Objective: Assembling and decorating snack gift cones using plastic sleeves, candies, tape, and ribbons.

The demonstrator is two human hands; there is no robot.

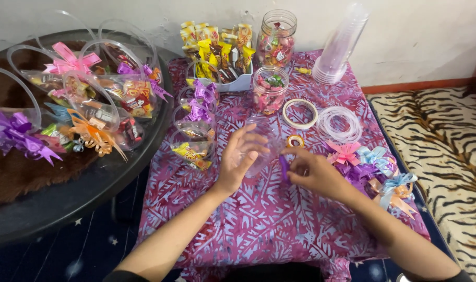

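Note:
My left hand point(240, 159) grips a clear plastic cup point(263, 145) lying on its side over the purple patterned cloth point(259, 219). My right hand point(312, 171) pinches a small purple ribbon strip point(284, 168) against the cup's side. A small roll of yellow tape point(295, 141) lies just behind my right hand. Loose ribbon bows in pink point(344, 152), light blue point(376, 156) and purple point(359, 172) sit to the right of my right hand.
Filled clear cups with bows point(196, 130) stand left of my hands. A round dark table point(66, 203) holds several more finished cups. Candy jars point(275, 37), a snack box point(217, 49), stacked clear cups point(340, 47), tape roll point(299, 113) and clear rings point(340, 124) sit behind. A tiger-print mat point(447, 151) lies right.

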